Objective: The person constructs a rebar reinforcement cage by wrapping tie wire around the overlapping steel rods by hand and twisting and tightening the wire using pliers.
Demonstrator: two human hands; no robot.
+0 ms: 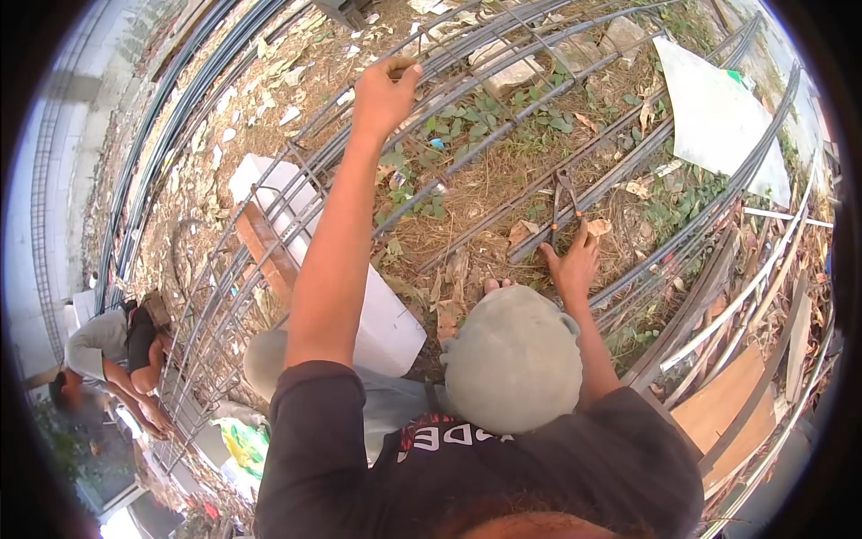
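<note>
My left hand [386, 99] is stretched forward at the rebar cage [485, 144], its fingers curled round a bar near the far side. Part of that grip is hidden behind the hand. On the right, my right hand [575, 265] is open, thumb and fingers spread, just below the handles of a pair of pincers [564, 199]. The pincers have orange-and-black grips and rest on the bars with their jaws pointing away from me. A white block [382, 323] and a brown wooden piece [267, 251] lie under the cage on the left.
My bent knee [512, 359] is close in front. Bundled steel rods [180, 99] run along the left, and more rods [763, 162] curve along the right. A white sheet [723, 121] and wood scraps [732, 409] lie right. Another person [117, 350] crouches at the left by the cage.
</note>
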